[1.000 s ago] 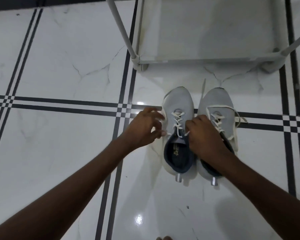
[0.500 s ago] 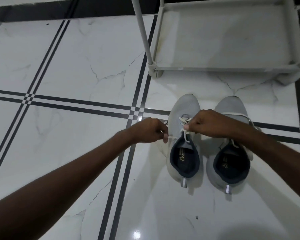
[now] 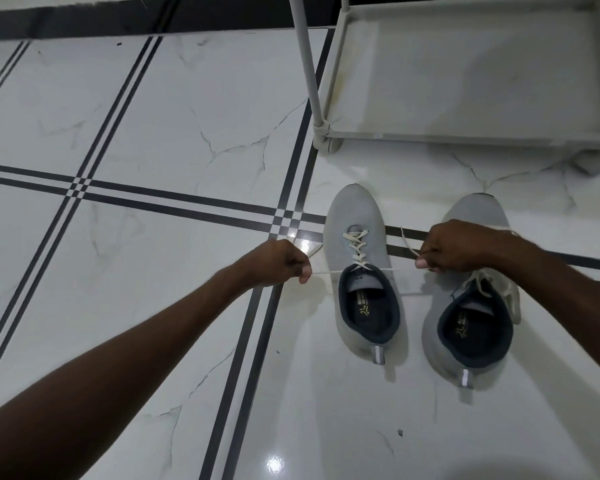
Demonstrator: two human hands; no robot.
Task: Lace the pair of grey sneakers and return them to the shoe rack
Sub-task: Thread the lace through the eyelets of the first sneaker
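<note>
Laces drawn sideways are what I watch most closely: the left sneaker [image 3: 357,271] sits on the floor [image 3: 153,133] directly between my two hands, its long axis running from heel near me to toe pointing away at the shoe rack [image 3: 465,81], while the lace [image 3: 355,247] ends stretch across that axis, one to each side. My left hand [image 3: 278,263] is closed in a pinch on the lace end out to the left of the shoe, just over the dark tile lines; my right hand [image 3: 454,249] is closed in a pinch on the other end, hovering over the gap toward the right sneaker [image 3: 471,296], with a loose tail curling up from the fist. Both hands look about equally near the collar, so I judge the next step, crossing the ends into a knot, would meet over the tongue. The left sneaker is pale grey knit with a navy lining, a cream lace crisscrossed up its eyelets, and a reflective heel tab. The right sneaker stands just beside it, parallel, its lace bunched loosely at the collar and hanging down the outer side, so it appears less finished. The rack's bottom shelf lies just beyond the toes.
</note>
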